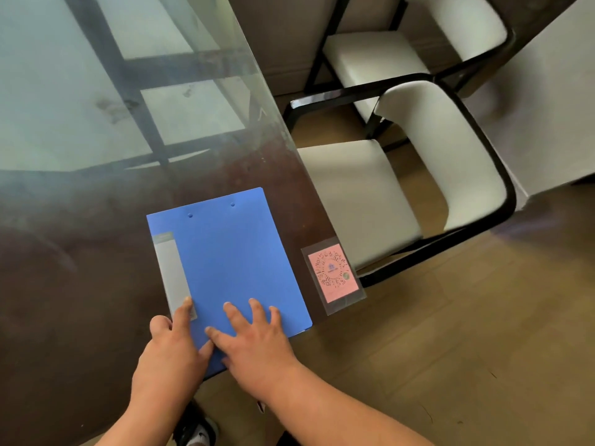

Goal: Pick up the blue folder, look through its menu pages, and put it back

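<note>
The blue folder [231, 259] lies closed and flat on the glass-topped table [80, 268], near its front right corner, with a grey label strip along its left side. My left hand [170, 346] rests at the folder's near left corner, index finger on the label strip, thumb off the edge. My right hand [254, 339] lies palm down on the folder's near edge with fingers spread. Both hands press on the cover; neither wraps around it.
A pink QR-code card [333, 273] in a clear sleeve sits on the table corner right of the folder. Two white-cushioned chairs with black frames [418, 175] stand to the right on a wooden floor. The table's right edge runs diagonally beside the folder.
</note>
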Demonstrator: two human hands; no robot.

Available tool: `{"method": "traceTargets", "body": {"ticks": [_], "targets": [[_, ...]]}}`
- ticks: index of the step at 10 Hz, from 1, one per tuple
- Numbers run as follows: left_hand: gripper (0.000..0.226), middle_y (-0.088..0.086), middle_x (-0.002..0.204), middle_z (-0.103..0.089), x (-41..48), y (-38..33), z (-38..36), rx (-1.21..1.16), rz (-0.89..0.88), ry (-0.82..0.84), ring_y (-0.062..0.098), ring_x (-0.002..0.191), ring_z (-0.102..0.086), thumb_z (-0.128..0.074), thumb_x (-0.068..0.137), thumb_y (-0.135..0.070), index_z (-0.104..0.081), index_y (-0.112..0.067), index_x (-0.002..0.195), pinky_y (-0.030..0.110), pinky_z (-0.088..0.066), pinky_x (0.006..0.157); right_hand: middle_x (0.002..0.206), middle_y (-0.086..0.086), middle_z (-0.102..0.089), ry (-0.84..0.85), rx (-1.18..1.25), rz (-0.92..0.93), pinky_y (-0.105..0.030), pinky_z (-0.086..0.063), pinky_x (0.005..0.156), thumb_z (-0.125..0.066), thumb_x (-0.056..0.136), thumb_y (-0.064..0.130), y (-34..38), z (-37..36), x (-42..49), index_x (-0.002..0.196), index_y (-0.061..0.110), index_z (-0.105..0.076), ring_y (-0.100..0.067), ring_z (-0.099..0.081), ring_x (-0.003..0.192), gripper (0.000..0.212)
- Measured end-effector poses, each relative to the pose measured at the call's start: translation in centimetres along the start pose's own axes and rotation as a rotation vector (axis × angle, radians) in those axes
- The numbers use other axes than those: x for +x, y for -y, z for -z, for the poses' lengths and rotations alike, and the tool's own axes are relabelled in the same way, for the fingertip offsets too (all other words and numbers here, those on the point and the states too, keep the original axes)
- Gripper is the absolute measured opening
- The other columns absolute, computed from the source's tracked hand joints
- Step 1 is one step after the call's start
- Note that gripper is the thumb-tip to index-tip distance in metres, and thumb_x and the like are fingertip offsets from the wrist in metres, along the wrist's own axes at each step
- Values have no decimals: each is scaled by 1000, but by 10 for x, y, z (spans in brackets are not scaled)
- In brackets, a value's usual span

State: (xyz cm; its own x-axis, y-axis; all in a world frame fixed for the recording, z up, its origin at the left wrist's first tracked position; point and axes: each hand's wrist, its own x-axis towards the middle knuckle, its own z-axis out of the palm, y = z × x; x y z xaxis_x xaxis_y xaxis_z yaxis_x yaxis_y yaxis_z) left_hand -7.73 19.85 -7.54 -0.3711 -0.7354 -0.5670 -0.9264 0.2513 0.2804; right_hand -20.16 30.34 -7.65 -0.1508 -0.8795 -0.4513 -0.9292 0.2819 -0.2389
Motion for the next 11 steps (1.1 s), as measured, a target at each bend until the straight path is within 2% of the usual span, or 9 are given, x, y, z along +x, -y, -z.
{"method": "traceTargets", "body": {"ticks": [2,7,9,10,11], "targets": [[85,0,105,-33,-1,-13,-9,-1,-20,10,24,67,-52,-70,89,-54,-28,-29,158,37,-45,59,169,-13,-21,-20,9,-15,-75,-23,110,-63,102,39,-17,-2,-8,153,38,-35,-54,-19,145,59],[84,-2,102,-30,1,-19,-19,16,-57,7,25,68,-51,-69,87,-56,-24,-33,153,37,-47,57,170,-12,-24,-11,-19,-18,-75,-26,110,-62,101,41,-26,1,-16,152,39,-35,-54,-23,146,58],[84,-2,101,-32,2,-17,-18,17,-76,-1,21,64,-50,-69,86,-57,-26,-32,153,34,-43,51,169,-11,-26,5,-1,-22,-73,-28,109,-61,100,39,-24,9,-16,151,39,-38,-54,-25,143,56],[80,-2,103,-38,6,-9,-6,61,-136,-23,24,66,-59,-68,85,-64,-32,-34,150,35,-46,51,161,-14,-40,0,1,-21,-71,-35,105,-60,98,31,-19,21,-10,141,33,-52,-56,-36,136,44],[83,-3,113,-48,5,-2,14,97,-195,-78,23,86,-69,-60,83,-74,-40,-34,152,34,-54,59,148,-14,-55,-41,-1,-6,-67,-42,101,-58,96,32,-15,37,3,125,25,-62,-55,-47,130,31]]}}
